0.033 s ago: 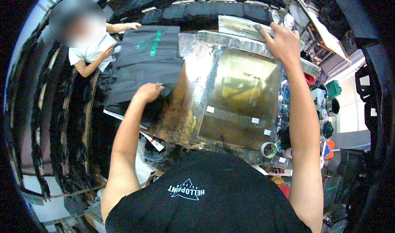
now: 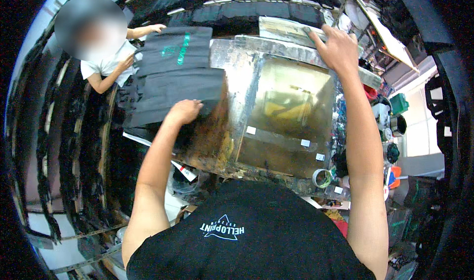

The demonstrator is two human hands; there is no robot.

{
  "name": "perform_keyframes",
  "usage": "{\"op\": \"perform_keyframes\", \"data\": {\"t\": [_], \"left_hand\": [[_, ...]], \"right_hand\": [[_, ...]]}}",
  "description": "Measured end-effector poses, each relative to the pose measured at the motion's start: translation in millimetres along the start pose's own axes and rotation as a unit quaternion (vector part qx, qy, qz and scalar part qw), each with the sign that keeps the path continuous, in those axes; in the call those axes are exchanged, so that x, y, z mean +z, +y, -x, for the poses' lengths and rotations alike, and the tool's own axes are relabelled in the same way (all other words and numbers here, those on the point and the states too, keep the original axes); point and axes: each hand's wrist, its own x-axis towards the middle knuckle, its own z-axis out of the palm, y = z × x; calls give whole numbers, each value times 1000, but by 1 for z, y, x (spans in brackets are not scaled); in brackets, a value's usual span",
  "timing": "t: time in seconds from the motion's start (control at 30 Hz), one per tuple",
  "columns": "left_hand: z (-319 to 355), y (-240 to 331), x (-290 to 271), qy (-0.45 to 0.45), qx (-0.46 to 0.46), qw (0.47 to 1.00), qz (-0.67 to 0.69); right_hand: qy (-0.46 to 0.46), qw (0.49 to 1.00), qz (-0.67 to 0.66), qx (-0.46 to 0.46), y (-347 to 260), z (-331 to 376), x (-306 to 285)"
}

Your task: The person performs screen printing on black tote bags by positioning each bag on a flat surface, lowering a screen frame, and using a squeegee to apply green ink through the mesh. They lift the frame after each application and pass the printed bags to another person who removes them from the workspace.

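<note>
Two hands are out in front of us over a grimy work table (image 2: 217, 146). Our left hand (image 2: 183, 111) lies palm down, fingers loosely curled and close together, on the near edge of a black cloth (image 2: 173, 89). That cloth is flat, dark and rectangular, stacked in layers on the table's left side, and the topmost layer farther off carries a teal printed mark (image 2: 178, 48). Our right hand (image 2: 338, 47) reaches to the far right corner of the printing frame (image 2: 291, 117), fingers spread and hooked over the frame's pale far rail (image 2: 289, 30). We see the frame as a wide rectangle with a yellowish, see-through mesh, metal edges smeared with ink, and small white tape patches along its near side. Across the table on the left, another person's hands (image 2: 143, 43) rest at the far end of the cloth. One roll of tape (image 2: 322, 177) sits near the frame's near right corner.
</note>
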Motion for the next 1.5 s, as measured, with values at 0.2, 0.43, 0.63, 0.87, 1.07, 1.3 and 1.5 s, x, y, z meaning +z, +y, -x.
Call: {"op": "perform_keyframes", "data": {"t": [0.2,0.43,0.63,0.87,1.07,1.3,1.5], "left_hand": [[-50,186,82,14,51,996,68],[-86,235,187,116,292,949,6],[-108,312,195,161,370,914,48],[-85,373,195,150,358,917,96],[-76,376,187,108,356,924,83],[-77,365,142,55,266,943,190],[-44,222,9,117,259,572,770]], "right_hand": [[66,998,-4,-23,7,-5,21],[29,999,18,-22,10,2,13],[6,996,-93,-2,2,-21,-3],[38,995,-92,-3,12,-24,2],[26,996,-81,0,9,-25,-1],[-14,996,-79,31,5,-24,-8],[62,998,3,-32,5,12,23]]}}
